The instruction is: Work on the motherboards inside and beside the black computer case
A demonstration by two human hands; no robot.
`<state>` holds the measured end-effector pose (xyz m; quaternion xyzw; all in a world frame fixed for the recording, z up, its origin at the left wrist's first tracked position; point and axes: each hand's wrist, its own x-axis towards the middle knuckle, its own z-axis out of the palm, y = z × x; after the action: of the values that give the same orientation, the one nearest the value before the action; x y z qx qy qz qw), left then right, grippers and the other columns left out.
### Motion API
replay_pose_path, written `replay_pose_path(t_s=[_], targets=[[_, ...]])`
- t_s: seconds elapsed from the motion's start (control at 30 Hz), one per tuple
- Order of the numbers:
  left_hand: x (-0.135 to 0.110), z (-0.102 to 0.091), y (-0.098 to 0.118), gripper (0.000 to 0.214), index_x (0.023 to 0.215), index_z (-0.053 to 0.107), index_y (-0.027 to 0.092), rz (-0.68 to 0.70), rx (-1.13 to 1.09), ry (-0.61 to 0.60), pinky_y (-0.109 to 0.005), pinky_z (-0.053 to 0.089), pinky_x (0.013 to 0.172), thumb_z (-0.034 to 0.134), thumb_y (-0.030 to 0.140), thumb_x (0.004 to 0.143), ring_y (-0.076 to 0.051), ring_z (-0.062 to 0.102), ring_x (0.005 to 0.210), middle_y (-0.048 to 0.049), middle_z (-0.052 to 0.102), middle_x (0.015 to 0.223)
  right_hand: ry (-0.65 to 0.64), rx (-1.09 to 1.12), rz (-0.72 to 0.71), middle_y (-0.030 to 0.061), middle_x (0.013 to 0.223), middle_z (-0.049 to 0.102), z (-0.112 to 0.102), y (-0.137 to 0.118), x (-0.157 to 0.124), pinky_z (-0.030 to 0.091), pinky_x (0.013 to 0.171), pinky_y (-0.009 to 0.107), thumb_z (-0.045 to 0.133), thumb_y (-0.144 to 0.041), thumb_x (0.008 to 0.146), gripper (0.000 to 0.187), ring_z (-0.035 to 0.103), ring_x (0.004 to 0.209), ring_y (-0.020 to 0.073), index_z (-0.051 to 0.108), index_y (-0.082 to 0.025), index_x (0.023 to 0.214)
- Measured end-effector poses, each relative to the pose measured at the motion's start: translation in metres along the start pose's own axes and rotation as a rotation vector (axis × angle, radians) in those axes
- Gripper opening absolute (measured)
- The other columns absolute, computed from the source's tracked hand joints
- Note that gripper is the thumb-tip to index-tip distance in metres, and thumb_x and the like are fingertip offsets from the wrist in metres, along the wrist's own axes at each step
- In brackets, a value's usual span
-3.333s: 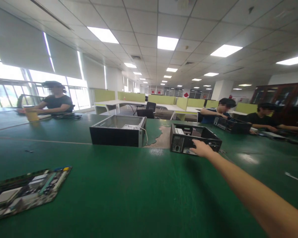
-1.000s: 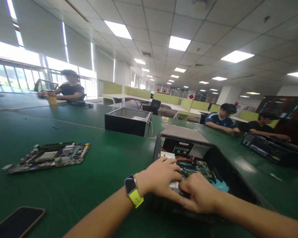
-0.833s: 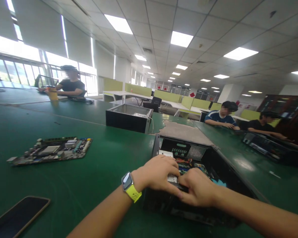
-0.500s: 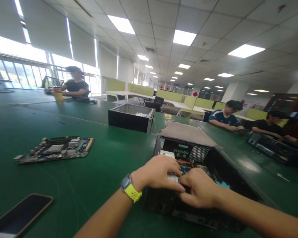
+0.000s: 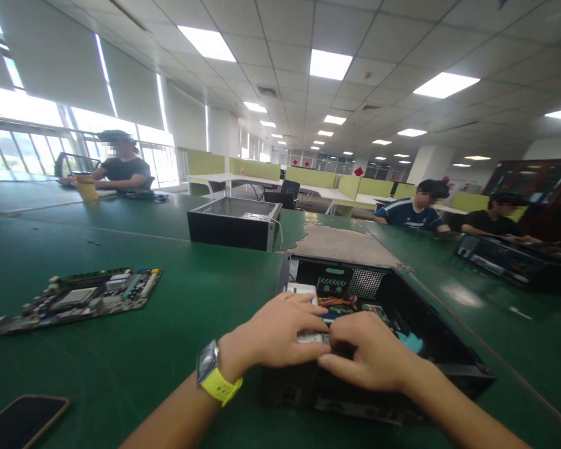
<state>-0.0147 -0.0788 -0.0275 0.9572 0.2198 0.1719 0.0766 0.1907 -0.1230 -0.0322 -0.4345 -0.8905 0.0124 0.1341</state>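
An open black computer case (image 5: 449, 368) lies on its side in front of me, with coloured cables (image 5: 339, 301) and a light-blue part (image 5: 410, 342) inside. My left hand (image 5: 280, 330), with a watch on a yellow strap, reaches over the case's near left. Its thumb and fingers are around a silver block with a label, seemingly a hard drive (image 5: 311, 337). Against the right end of that drive is my right hand (image 5: 369, 352), its fingers curled and thumb pressed in. Whatever its fingertips pinch is hidden.
A motherboard (image 5: 79, 299) lies on the green table (image 5: 182, 293) at left, with a phone (image 5: 25, 419) nearer me. Another case (image 5: 229, 231) stands behind. A co-worker (image 5: 121, 165) sits far left; two people (image 5: 414, 212) sit at right by another case (image 5: 509, 265).
The view has shifted a little, so the motherboard and phone sit further left and lower. My left fingers lie flatter over the drive; my right hand stays curled beside it.
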Motion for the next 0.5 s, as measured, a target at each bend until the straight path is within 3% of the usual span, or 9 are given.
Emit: replay_pose_path(t_s=[0.1, 0.23, 0.37, 0.5], targets=[[0.006, -0.007, -0.002, 0.039, 0.104, 0.065, 0.023, 0.105, 0.019, -0.074, -0.033, 0.039, 0.095, 0.063, 0.050, 0.077, -0.022, 0.055, 0.107, -0.0030, 0.062, 0.114, 0.086, 0.160, 0.099, -0.0017, 0.064, 0.059, -0.013, 0.023, -0.003, 0.034, 0.061, 0.022, 0.051, -0.041, 0.085, 0.030, 0.053, 0.061, 0.0109, 0.059, -0.018, 0.068], [0.018, -0.008, -0.011, 0.033, 0.091, 0.066, 0.020, 0.202, -0.010, -0.136, -0.029, 0.043, 0.084, 0.071, 0.043, 0.069, -0.018, 0.058, 0.089, -0.0020, 0.063, 0.095, 0.160, 0.133, 0.304, -0.0011, 0.063, 0.059, -0.029, 0.067, -0.005, 0.036, 0.061, 0.024, 0.048, -0.039, 0.086, 0.031, 0.053, 0.062, 0.0125, 0.059, -0.018, 0.067], [0.015, -0.011, -0.016, 0.031, 0.086, 0.065, 0.020, 0.233, -0.125, -0.163, -0.028, 0.042, 0.082, 0.076, 0.038, 0.062, -0.017, 0.056, 0.084, -0.0001, 0.061, 0.088, -0.022, 0.049, 0.416, 0.0003, 0.065, 0.063, -0.033, 0.094, 0.001, 0.037, 0.058, 0.024, 0.048, -0.041, 0.085, 0.031, 0.055, 0.061, 0.0136, 0.063, -0.019, 0.069], [-0.020, -0.022, -0.004, 0.028, 0.084, 0.062, 0.022, 0.141, -0.171, -0.207, -0.027, 0.041, 0.081, 0.075, 0.025, 0.059, -0.016, 0.053, 0.085, 0.0012, 0.059, 0.088, -0.317, -0.127, 0.371, 0.0031, 0.080, 0.070, -0.020, 0.089, 0.018, 0.041, 0.061, 0.026, 0.052, -0.041, 0.080, 0.026, 0.062, 0.072, 0.0179, 0.071, -0.024, 0.086]])
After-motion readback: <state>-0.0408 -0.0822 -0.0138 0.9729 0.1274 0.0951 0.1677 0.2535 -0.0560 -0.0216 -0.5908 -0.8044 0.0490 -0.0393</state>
